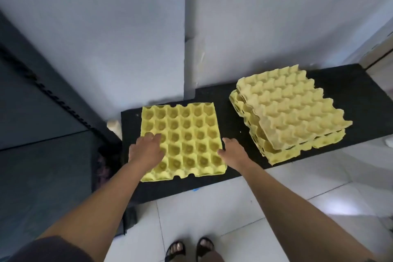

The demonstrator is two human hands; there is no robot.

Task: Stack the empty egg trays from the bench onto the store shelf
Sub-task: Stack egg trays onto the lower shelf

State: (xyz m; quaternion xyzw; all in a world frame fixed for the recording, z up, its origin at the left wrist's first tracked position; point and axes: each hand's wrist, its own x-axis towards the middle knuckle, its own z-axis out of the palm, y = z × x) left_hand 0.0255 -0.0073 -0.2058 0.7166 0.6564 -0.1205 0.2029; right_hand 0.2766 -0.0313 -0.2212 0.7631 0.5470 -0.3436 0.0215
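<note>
Sandalled feet (pixel 175 250) facing bench (pixel 350 91). Left hand (pixel 146 151) lying flat, open, on egg tray (pixel 187 134); right hand (pixel 234 149) touching its edge, grip unclear. Uneven lifting likely bending, dropping flimsy tray.

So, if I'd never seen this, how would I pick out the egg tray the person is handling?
Find the long black bench against the grey wall. On its left part lies a single yellow egg tray, flat with cups up, the left hand on it and the right hand at its edge. Unlike the skewed pile of trays to the right, it lies alone.
</note>
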